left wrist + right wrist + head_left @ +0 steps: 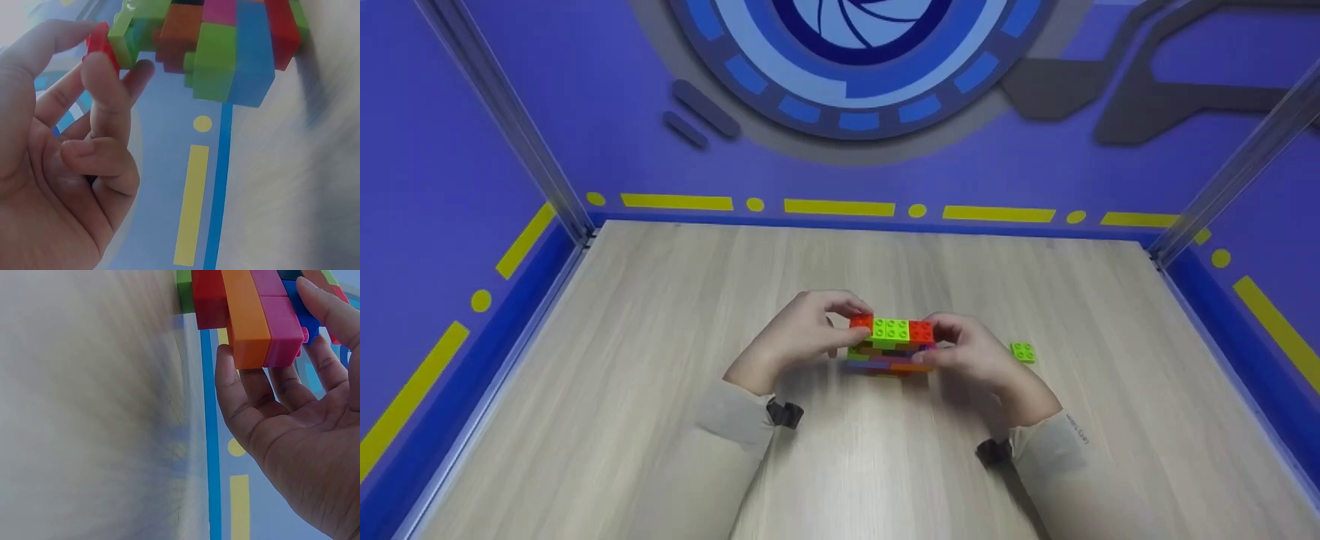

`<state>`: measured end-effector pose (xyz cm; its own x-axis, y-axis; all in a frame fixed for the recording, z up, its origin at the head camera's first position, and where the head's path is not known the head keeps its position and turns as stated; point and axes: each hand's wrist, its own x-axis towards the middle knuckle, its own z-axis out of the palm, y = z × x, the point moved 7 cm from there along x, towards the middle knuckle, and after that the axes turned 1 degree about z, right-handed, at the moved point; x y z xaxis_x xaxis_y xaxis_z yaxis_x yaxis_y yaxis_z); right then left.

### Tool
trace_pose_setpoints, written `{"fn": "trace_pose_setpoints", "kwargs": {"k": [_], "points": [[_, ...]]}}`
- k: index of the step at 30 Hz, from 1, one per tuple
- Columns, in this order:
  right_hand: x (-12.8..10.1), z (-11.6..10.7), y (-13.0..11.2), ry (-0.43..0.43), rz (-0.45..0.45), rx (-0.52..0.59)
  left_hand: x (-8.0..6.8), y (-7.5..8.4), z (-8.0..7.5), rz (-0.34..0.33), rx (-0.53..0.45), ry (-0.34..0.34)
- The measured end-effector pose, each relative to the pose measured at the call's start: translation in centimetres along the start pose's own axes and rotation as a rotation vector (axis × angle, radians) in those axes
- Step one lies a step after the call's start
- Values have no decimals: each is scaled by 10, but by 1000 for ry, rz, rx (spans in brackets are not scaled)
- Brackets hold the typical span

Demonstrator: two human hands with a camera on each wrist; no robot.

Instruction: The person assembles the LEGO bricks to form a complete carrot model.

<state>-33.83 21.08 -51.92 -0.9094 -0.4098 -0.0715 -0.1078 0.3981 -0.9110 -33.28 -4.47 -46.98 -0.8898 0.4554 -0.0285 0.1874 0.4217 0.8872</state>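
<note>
One stack of building bricks (891, 346) stands near the middle of a pale wood-grain table (660, 337), several layers high in red, lime green, orange, blue and magenta, its top row running red, green, red. The left hand (799, 334) pinches its 9 o'clock end at a red brick; the right hand (971, 352) clasps its 3 o'clock end, fingers curled round the lower layers. One loose lime-green brick (1023, 352) lies at 3 o'clock, just beyond the right hand. Purple walls (472, 150) with yellow dashes enclose the table.
</note>
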Motion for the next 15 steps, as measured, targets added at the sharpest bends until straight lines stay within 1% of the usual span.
{"fn": "trace_pose_setpoints", "kwargs": {"k": [5,10,15], "points": [[0,0,1,-6,4,6,1,1,2,14,18,25],[-1,0,1,-8,18,2,1,3,3,31,19,29],[-1,0,2,-5,34,9,2,2,4,32,11,30]]}}
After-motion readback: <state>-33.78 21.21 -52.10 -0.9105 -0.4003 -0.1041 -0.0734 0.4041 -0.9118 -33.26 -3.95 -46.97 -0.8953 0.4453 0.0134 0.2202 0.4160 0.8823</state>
